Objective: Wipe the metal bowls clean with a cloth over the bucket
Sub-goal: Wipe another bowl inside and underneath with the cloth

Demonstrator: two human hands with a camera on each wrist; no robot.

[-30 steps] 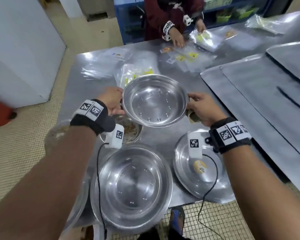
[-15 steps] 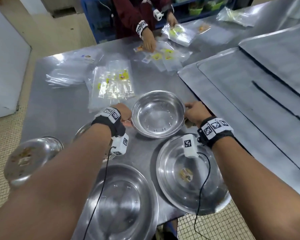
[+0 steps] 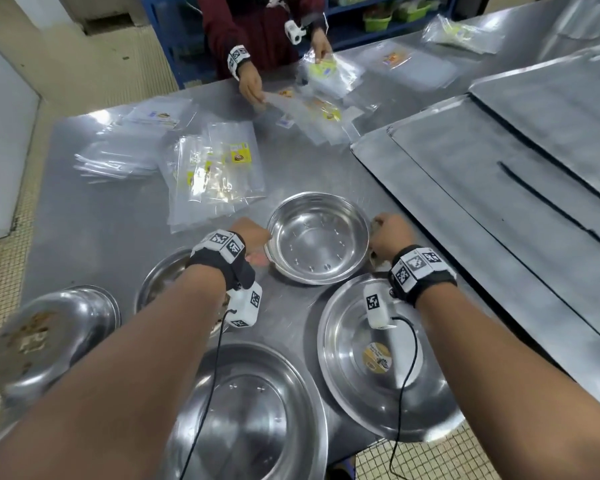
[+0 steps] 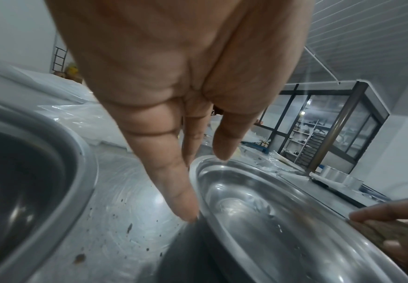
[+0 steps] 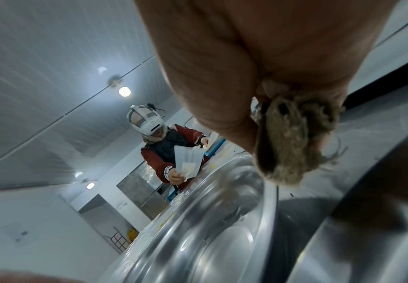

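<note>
A small clean metal bowl [image 3: 317,237] stands upright on the steel table [image 3: 94,216], between my two hands. My left hand [image 3: 257,244] lies at its left rim; in the left wrist view its fingers [image 4: 174,181] are straight and touch the bowl's [image 4: 258,210] edge. At the right rim my right hand [image 3: 385,230] grips a bunched brownish cloth [image 5: 292,145] just above the bowl [image 5: 210,229]. No bucket is in view.
Near me stand a large bowl [image 3: 246,417], a shallow bowl with a sticker [image 3: 430,403], a soiled bowl [image 3: 167,282] under my left arm and an upturned soiled one [image 3: 52,337]. Plastic bags [image 3: 215,171] lie beyond. Metal trays [image 3: 499,174] fill the right. Another person [image 3: 257,26] works opposite.
Both hands brought the small bowl down from the air onto the table. My left fingers have straightened at its rim. The right hand still holds the cloth.
</note>
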